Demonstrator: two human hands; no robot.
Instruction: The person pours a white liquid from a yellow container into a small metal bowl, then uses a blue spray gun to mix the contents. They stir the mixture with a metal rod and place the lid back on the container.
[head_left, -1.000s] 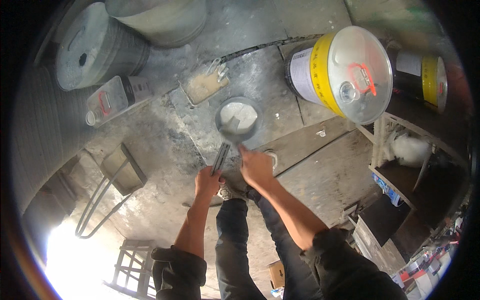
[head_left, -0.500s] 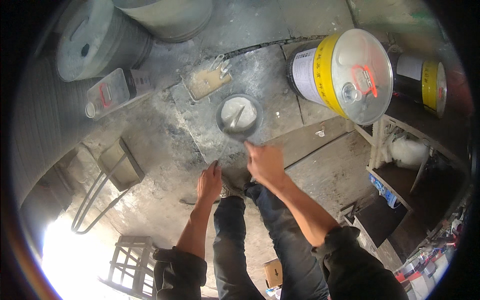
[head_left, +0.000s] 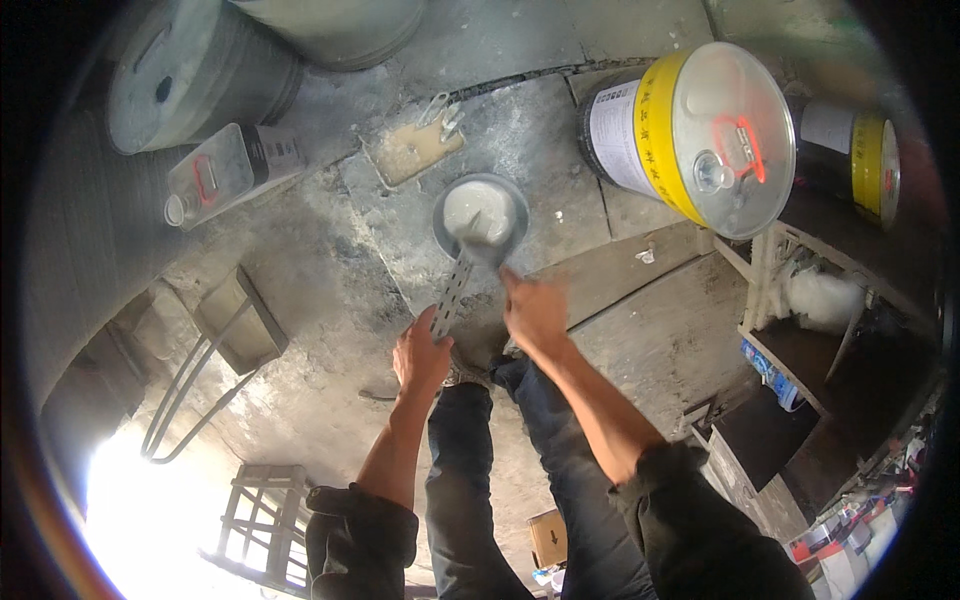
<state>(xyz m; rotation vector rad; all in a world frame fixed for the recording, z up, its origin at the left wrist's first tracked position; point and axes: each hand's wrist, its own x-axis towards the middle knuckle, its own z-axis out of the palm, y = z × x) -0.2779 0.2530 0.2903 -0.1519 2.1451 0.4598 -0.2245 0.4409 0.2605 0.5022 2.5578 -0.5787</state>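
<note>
A round grey basin [head_left: 436,225] holding thick whitish paste [head_left: 470,205] stands on the stained floor in front of me. My left hand [head_left: 421,350] is closed round the lower end of a perforated metal strip [head_left: 453,295], whose far end dips into the paste. At the basin's near right edge, my right hand [head_left: 538,315] is closed, its fingertips at the rim; motion blurs the fingers. Beyond the basin, to the left, lies a tan board [head_left: 412,155] smeared with pale residue.
A large yellow-banded drum [head_left: 735,150] stands right of the basin, with a smaller one [head_left: 872,170] behind. At the left are a rectangular can [head_left: 215,175], a big drum [head_left: 190,80] and a long-handled metal pan [head_left: 240,325]. A wooden shelf [head_left: 790,350] stands at right.
The metal strip has turned, so its row of holes now shows. My left hand has moved slightly toward the basin with it. The right hand stays at the rim, and the view has shifted a little.
</note>
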